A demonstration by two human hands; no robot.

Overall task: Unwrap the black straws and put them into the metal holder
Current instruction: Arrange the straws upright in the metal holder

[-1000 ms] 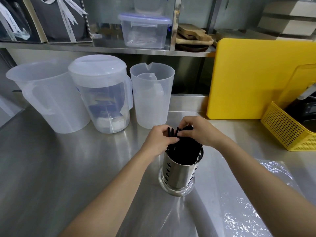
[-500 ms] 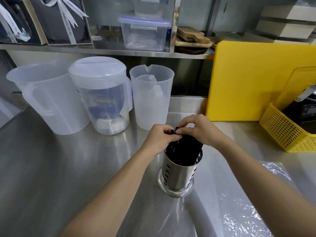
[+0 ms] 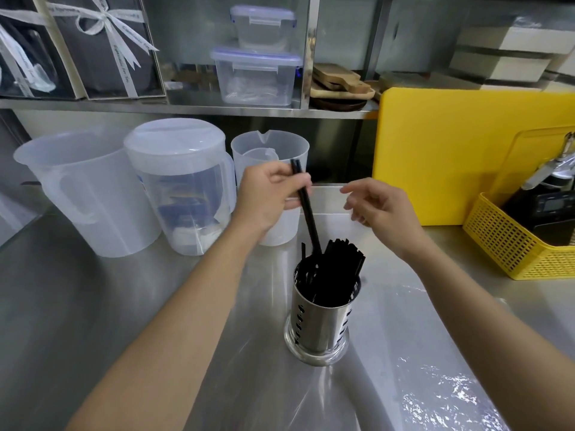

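A perforated metal holder [image 3: 317, 325] stands on the steel counter in the middle of the view, packed with several black straws [image 3: 339, 272]. My left hand [image 3: 267, 197] is above and left of it, pinching one or two black straws [image 3: 308, 213] near their top end; their lower ends reach down into the holder. My right hand [image 3: 379, 206] hovers above and right of the holder with fingers spread, holding nothing. Clear plastic wrap [image 3: 435, 390] lies flat on the counter at the lower right.
Three translucent plastic jugs [image 3: 180, 188] stand in a row behind my left hand. A yellow cutting board [image 3: 460, 150] leans against the back wall, and a yellow basket [image 3: 510, 244] sits at the right edge. A shelf with plastic boxes [image 3: 255, 76] runs above.
Both hands were pressed on the straw tops at the holder. Now they have lifted; the left hand has pulled a straw upward and the right hand has opened and moved away.
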